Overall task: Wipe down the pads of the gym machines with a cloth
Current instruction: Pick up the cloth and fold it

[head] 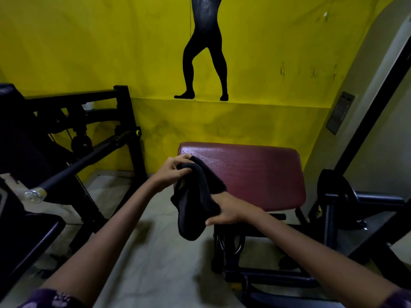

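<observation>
Frame centre: black cloth (198, 201) held up between both hands, hanging in front of the maroon pad (251, 174); contact with the pad cannot be told. Left hand (172, 171) pinches the cloth's upper end, fingers curled. Right hand (229, 211) grips its lower right side, thumb beneath. Droplets sit on the pad's upper left corner. Left of frame: black machine frame (89, 138). Yellow wall (89, 52) behind, black figure silhouette (204, 63) at upper centre.
</observation>
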